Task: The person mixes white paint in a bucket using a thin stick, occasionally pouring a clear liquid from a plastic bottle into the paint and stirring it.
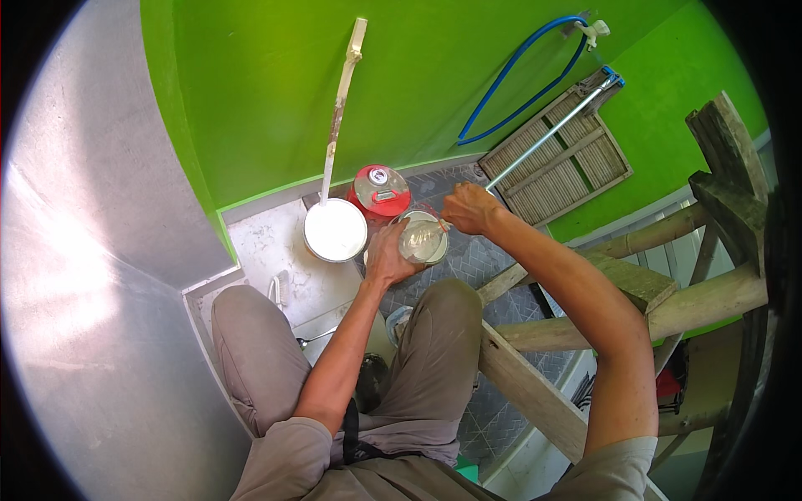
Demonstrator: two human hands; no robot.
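Steadying the round, pale, open-topped container matters most, I judge: I should keep it level with a firm but not squeezing grip, and move my right wrist slowly, close over the mouth, so that nothing strays past the rim. A clear, shiny, rounded piece, perhaps plastic, shows across that mouth; I cannot tell how deep it sits. The container is between my hands, beyond my knees. My left hand is clamped on its left side, fingers toward the far edge, thumb toward the near one. My right hand is just up and to the right of it, fingers curled together near a thin orange bit; I cannot tell what they close on. Just behind stands a red, round can with a grey top; left of my left hand, a round, white-topped bucket, with a long off-white stick rising at its far rim.
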